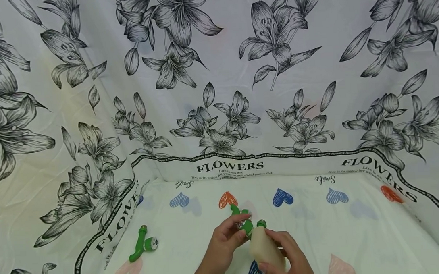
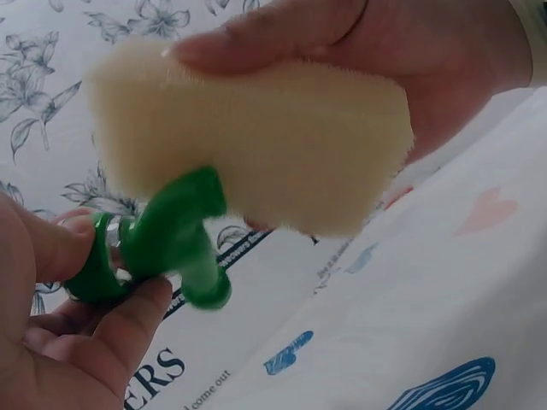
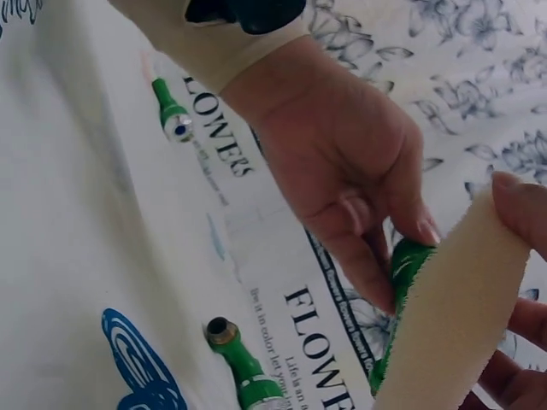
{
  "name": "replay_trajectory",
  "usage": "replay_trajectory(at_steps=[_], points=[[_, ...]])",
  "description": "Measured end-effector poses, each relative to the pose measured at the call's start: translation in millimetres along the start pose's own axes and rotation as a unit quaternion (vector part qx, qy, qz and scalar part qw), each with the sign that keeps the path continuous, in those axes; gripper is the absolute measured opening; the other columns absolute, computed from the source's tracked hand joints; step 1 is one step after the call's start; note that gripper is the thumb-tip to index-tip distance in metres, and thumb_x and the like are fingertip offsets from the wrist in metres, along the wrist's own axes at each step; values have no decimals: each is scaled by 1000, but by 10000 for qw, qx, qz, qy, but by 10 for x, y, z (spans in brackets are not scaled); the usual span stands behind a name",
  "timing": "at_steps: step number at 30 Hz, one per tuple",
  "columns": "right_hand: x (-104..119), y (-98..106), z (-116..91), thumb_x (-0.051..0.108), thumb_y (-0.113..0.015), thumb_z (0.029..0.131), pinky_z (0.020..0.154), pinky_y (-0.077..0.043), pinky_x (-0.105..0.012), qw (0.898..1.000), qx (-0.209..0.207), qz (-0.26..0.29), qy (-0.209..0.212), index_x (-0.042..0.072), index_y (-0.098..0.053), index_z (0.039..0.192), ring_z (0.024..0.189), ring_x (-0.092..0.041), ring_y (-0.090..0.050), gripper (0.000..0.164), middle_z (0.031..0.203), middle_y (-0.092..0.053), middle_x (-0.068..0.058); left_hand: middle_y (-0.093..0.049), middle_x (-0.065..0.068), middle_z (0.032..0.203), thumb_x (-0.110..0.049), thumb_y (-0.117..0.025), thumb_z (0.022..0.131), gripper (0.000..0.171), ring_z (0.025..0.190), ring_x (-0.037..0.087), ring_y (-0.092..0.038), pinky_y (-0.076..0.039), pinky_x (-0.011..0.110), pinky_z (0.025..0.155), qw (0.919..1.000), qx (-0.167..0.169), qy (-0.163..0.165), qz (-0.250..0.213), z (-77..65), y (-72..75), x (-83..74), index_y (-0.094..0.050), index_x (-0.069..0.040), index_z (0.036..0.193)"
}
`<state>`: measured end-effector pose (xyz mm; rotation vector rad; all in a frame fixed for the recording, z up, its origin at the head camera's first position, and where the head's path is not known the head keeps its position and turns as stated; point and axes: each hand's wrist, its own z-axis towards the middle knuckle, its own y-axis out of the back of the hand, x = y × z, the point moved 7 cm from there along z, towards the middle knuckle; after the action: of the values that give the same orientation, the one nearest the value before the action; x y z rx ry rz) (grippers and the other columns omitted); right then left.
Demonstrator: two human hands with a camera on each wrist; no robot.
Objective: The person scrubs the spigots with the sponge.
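Note:
My left hand [image 1: 223,243] pinches a green tap [image 2: 171,222] with silver trim between thumb and fingers. In my right hand [image 1: 294,255] is a cream, block-shaped sponge [image 1: 266,246], gripped along its edges. The left wrist view shows the sponge [image 2: 248,141] right at the tap's upper end, overlapping it. In the right wrist view, the sponge [image 3: 466,299] hides most of the held tap [image 3: 410,265]. Just beyond my left hand lies a second green tap [image 1: 235,209], partly covered by the fingers in the head view.
Another green tap [image 1: 139,244] lies apart on the left of the white cloth [image 1: 172,243], which is printed with coloured hearts. A hanging curtain [image 1: 224,72] with black flower prints encloses the back and sides.

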<state>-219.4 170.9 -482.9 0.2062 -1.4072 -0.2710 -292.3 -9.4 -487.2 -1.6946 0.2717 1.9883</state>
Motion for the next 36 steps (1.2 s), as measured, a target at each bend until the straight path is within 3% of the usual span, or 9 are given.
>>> replay_trajectory(at_steps=[8, 13, 19, 23, 29, 32, 36], points=[[73, 215, -5, 13, -86, 95, 88, -59, -27, 9960, -707, 281, 478, 6, -60, 149, 106, -23, -63, 61, 128, -61, -5, -62, 24, 137, -7, -72, 106, 38, 115, 27, -68, -60, 42, 99, 9997, -161, 167, 74, -17, 110, 62, -64, -1, 143], [124, 196, -26, 10, -85, 95, 88, -59, -28, 9955, -591, 509, 534, 6, -61, 148, 106, -23, -63, 59, 127, -61, -7, -66, 23, 135, -3, -76, 102, 44, 114, 27, -71, -61, 43, 99, 9995, -92, 209, -213, -33, 90, 48, -59, 8, 141], [153, 159, -31, 8, -85, 93, 89, -59, -29, 9954, -519, 567, 576, 7, -61, 148, 106, -23, -63, 60, 126, -62, -6, -66, 21, 140, -2, -80, 99, 40, 121, 30, -69, -60, 40, 99, 9986, -186, 422, -247, -43, 70, 49, -65, 2, 136], [128, 173, -14, 11, -86, 93, 88, -59, -29, 9959, -559, 453, 549, 8, -62, 148, 106, -23, -64, 60, 126, -63, -5, -67, 19, 137, -4, -80, 99, 38, 117, 31, -71, -61, 38, 98, 9981, -241, 544, -174, -52, 80, 62, -65, -1, 134], [25, 212, 32, 17, -87, 95, 88, -59, -27, 9965, -674, 238, 422, 10, -62, 150, 107, -22, -63, 60, 128, -62, -4, -65, 22, 137, -5, -78, 102, 42, 115, 28, -72, -59, 44, 101, 9972, 46, 596, -456, -63, 57, 65, -59, 6, 137], [-12, 248, 61, 17, -89, 93, 87, -60, -27, 9947, -855, -73, 560, 9, -63, 150, 108, -20, -62, 63, 129, -62, -3, -62, 24, 139, -6, -76, 104, 47, 118, 29, -72, -58, 47, 103, 9958, 213, 565, -689, -68, 32, 47, -52, 12, 140], [-72, 300, 96, 26, -93, 90, 87, -60, -30, 9900, -1189, -608, 451, 10, -63, 150, 110, -19, -61, 69, 128, -62, -3, -61, 23, 139, -6, -75, 105, 44, 119, 29, -72, -57, 48, 103, 9943, 246, 573, -864, -79, 10, 18, -53, 10, 139]])
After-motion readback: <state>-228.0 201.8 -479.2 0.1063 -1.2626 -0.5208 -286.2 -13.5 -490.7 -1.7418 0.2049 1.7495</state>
